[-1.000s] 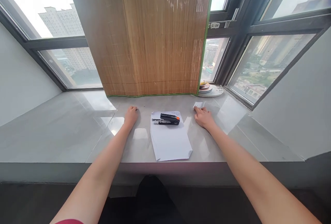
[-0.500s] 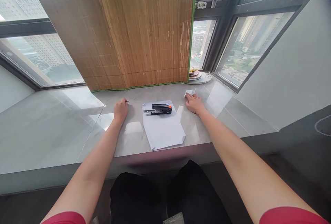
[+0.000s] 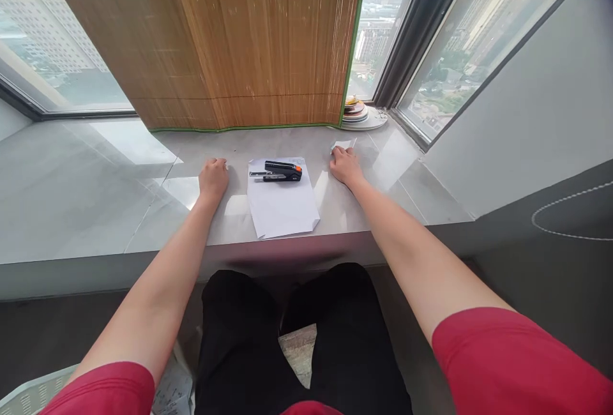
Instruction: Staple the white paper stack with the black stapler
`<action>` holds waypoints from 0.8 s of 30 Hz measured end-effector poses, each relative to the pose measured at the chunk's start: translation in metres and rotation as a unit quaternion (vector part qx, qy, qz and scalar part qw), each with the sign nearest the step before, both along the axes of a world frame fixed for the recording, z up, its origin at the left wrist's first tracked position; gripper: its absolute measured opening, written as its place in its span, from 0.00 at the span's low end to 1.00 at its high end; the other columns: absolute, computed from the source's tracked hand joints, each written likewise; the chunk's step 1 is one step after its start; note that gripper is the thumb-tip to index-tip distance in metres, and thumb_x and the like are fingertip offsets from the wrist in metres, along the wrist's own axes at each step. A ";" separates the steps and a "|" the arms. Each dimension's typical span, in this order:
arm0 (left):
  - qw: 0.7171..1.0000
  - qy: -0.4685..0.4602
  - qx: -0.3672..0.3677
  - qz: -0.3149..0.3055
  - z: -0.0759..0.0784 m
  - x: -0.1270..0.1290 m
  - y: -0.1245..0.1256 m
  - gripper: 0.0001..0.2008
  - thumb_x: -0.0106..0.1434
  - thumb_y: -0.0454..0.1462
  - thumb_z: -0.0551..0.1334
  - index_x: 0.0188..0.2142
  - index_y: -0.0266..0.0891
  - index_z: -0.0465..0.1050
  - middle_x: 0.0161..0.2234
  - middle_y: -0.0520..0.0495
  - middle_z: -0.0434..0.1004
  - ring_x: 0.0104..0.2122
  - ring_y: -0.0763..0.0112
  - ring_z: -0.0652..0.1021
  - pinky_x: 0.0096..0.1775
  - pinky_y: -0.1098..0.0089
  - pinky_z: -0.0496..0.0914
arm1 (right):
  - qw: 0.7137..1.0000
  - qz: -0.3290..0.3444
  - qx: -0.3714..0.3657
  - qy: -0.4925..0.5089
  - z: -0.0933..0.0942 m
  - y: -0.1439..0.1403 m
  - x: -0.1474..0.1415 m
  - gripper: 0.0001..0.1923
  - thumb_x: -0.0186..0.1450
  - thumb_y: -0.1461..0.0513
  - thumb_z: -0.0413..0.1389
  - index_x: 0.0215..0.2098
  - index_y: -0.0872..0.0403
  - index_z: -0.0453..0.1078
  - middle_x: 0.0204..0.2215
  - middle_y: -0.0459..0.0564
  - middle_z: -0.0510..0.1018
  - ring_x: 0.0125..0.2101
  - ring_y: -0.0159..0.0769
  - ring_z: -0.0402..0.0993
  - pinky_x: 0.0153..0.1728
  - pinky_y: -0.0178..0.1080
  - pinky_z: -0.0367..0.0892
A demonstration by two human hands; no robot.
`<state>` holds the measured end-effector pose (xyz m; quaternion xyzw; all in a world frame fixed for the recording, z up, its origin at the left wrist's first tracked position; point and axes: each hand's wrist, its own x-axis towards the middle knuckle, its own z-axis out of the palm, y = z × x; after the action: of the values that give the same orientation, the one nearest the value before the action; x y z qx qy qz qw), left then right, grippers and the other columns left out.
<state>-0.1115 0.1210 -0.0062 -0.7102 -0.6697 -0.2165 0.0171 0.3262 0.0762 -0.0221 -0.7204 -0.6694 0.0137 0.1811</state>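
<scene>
A white sheet of paper (image 3: 282,207) lies on the grey sill (image 3: 96,198) in front of me. A black stapler with an orange tip (image 3: 280,171) rests across the paper's far end. My left hand (image 3: 213,177) lies on the sill just left of the paper, fingers curled, holding nothing that I can see. My right hand (image 3: 343,164) rests palm down on the sill to the right of the paper, its fingertips at a small white slip (image 3: 343,144).
A bamboo blind (image 3: 249,38) hangs down to the sill behind the paper. A stack of plates (image 3: 362,115) sits at the back right by the window. A white basket (image 3: 33,389) with papers shows at the bottom left by my knees.
The view has tilted down and pulled back, so my knees and red sleeves now show. Both hands stay at the same places beside the paper.
</scene>
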 end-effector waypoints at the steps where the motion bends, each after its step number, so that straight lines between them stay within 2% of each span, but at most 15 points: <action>1: 1.000 0.002 0.004 -0.006 -0.001 0.003 -0.005 0.20 0.74 0.33 0.52 0.56 0.38 0.80 0.51 0.32 0.79 0.56 0.45 0.77 0.53 0.55 0.72 | 1.000 -0.002 0.001 -0.001 0.000 0.000 0.000 0.22 0.71 0.63 0.44 0.59 0.54 0.69 0.66 0.61 0.72 0.62 0.61 0.62 0.57 0.63 0.65; 6: 0.998 -0.012 0.021 -0.053 -0.007 0.017 -0.033 0.20 0.73 0.30 0.52 0.55 0.38 0.82 0.48 0.34 0.80 0.53 0.48 0.78 0.52 0.56 0.73 | 1.000 -0.009 0.007 -0.004 -0.001 0.000 -0.001 0.20 0.74 0.63 0.43 0.58 0.55 0.70 0.62 0.65 0.74 0.62 0.61 0.61 0.58 0.62 0.63; 12: 0.989 -0.069 0.063 -0.112 -0.008 0.029 -0.067 0.17 0.73 0.30 0.55 0.49 0.41 0.84 0.44 0.39 0.79 0.49 0.54 0.79 0.50 0.61 0.73 | 1.000 -0.017 0.012 -0.019 0.007 -0.009 -0.008 0.19 0.73 0.63 0.45 0.56 0.56 0.71 0.58 0.65 0.76 0.61 0.58 0.64 0.58 0.57 0.65; 15: 0.989 -0.094 0.068 -0.096 -0.010 0.032 -0.072 0.17 0.74 0.30 0.54 0.49 0.42 0.82 0.45 0.40 0.78 0.45 0.56 0.80 0.48 0.61 0.74 | 1.000 -0.018 0.006 -0.017 0.005 -0.009 -0.008 0.18 0.73 0.62 0.46 0.55 0.55 0.73 0.57 0.65 0.77 0.60 0.57 0.65 0.57 0.55 0.66; 17: 0.990 -0.087 0.075 -0.087 -0.009 0.033 -0.072 0.17 0.74 0.29 0.54 0.50 0.41 0.80 0.46 0.38 0.77 0.47 0.55 0.80 0.47 0.61 0.74 | 1.000 -0.021 0.007 -0.016 0.002 -0.008 -0.008 0.18 0.73 0.61 0.46 0.55 0.54 0.73 0.57 0.64 0.77 0.60 0.57 0.65 0.57 0.55 0.66; 20: 0.992 -0.053 0.059 -0.098 -0.006 0.036 -0.073 0.19 0.71 0.24 0.53 0.49 0.42 0.79 0.48 0.38 0.77 0.52 0.54 0.78 0.47 0.61 0.73 | 1.000 -0.028 0.011 -0.010 0.000 -0.008 -0.009 0.18 0.74 0.61 0.46 0.56 0.54 0.72 0.58 0.64 0.76 0.61 0.57 0.65 0.57 0.56 0.66; 24: 0.991 -0.050 0.054 -0.113 -0.006 0.036 -0.074 0.19 0.69 0.23 0.54 0.47 0.43 0.78 0.44 0.40 0.79 0.48 0.54 0.78 0.45 0.62 0.73 | 0.999 -0.032 0.008 0.027 0.003 -0.008 -0.006 0.17 0.71 0.61 0.48 0.53 0.54 0.73 0.59 0.64 0.76 0.61 0.57 0.66 0.57 0.58 0.65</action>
<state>-0.0759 0.0473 -0.0118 -0.7675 -0.5726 -0.2881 -0.0020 0.3199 0.0684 -0.0195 -0.7391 -0.6411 0.0221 0.2053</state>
